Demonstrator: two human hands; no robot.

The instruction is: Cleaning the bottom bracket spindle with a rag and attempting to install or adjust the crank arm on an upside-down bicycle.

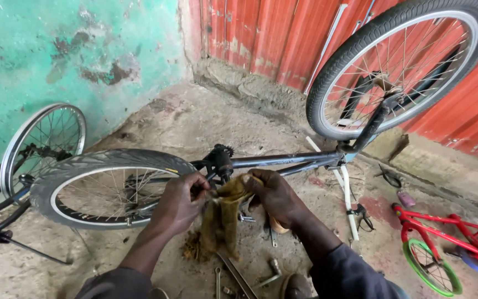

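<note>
Head view, looking down on an upturned bicycle frame [283,160] lying on a rough concrete floor [195,119]. Both hands are closed on one dirty olive-brown rag [222,218]: the left hand [179,202] pinches its upper left edge, the right hand [275,196] grips its upper right corner, and the cloth hangs slack between them, its long axis running downward toward the floor. The rag's top edge lies just below and touching, or nearly touching, the black crank and sprocket hub [221,159] of the frame; whether something small is wrapped inside the cloth cannot be told. Relative to that hub, the left hand sits just below and to the left, the right hand just below and to the right, at about equal nearness. The frame's main tube runs from the hub away to the right, up to the raised wheel [399,69]; the second tyred wheel [109,185] lies left of the hub, partly behind the left hand. Below the hub, on the floor under the rag, lie spanners and loose metal parts [233,277]. Far right of the hub stands a small red bicycle with a green tyre [443,249]; far left, a bare-rimmed wheel [42,147] rests against the green wall [56,50].
</note>
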